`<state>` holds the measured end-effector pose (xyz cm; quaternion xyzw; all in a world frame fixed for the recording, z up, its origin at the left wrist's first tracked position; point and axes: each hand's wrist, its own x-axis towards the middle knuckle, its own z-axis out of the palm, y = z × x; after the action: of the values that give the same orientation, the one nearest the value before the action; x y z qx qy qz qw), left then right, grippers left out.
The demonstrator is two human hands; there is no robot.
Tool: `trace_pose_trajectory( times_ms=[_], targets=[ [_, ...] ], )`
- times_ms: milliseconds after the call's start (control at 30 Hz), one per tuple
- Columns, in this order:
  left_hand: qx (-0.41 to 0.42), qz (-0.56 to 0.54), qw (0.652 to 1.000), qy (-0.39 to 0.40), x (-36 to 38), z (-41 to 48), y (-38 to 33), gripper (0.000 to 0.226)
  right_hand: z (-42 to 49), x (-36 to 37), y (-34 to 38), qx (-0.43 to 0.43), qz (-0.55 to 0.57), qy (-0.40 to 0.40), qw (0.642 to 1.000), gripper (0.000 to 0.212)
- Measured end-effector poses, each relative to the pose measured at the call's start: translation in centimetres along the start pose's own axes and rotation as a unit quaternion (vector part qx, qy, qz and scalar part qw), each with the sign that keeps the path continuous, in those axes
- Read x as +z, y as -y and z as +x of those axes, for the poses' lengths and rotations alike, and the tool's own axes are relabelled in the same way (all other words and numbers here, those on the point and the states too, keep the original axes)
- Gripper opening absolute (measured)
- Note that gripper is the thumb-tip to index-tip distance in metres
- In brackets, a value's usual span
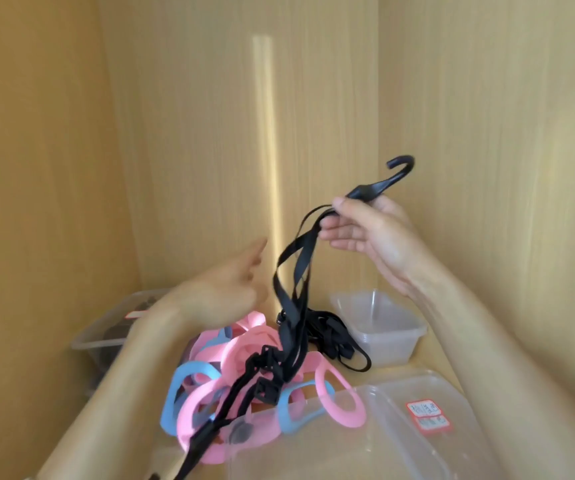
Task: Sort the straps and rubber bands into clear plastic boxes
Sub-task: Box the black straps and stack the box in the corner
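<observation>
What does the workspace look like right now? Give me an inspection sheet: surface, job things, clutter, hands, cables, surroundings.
Surface: light wood-look shelf, largely covered.
Job's things: black strap with a hook, lifted, its lower end trailing over the pink and blue rubber bands; more black straps behind the pile; rear right box looks empty; left box holds dark items, blurred; front box; labelled clear piece, lid or box unclear.
Clutter: nothing seen.
Hands: right hand pinches the strap below the hook; left hand open, holding nothing, blurred.
Cables: nothing seen.
Surroundings: wood-look walls enclose the shelf.
</observation>
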<state>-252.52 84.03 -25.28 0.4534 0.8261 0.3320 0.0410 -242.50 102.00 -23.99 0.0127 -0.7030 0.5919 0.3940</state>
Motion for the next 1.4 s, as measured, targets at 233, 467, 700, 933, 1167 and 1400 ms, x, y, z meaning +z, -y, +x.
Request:
trace_pose_trajectory(
  times_ms=[233,467,700,933,1167,1400],
  targets=[
    [0.139,-0.187,0.964,-0.127,2.0,0.6,-1.6,0.063,-1.1,2.1,-0.5,0.031,-0.04,0.19,0.98,0.01],
    [0.144,-0.093,0.971,-0.166,1.7,1.1,-0.7,0.016,-1.0,2.4,-0.1,0.051,-0.043,0.171,0.983,0.05],
    [0.129,-0.133,0.969,-0.163,1.7,1.4,-0.1,0.013,-0.6,1.1,-0.5,0.007,-0.058,0.071,0.996,0.006],
    [0.196,-0.196,0.944,-0.18,1.6,0.9,-1.3,0.02,-1.2,2.9,-1.6,0.077,-0.248,0.253,0.932,0.016],
    [0.146,-0.391,0.879,-0.229,1.9,1.0,-2.4,0.028,-2.8,5.5,-2.4,0.091,-0.256,0.379,0.884,0.035],
    [0.129,-0.397,0.87,-0.261,2.1,1.6,-1.5,0.018,-3.4,7.2,-4.0,0.087,-0.236,0.371,0.894,0.024]
  ],
)
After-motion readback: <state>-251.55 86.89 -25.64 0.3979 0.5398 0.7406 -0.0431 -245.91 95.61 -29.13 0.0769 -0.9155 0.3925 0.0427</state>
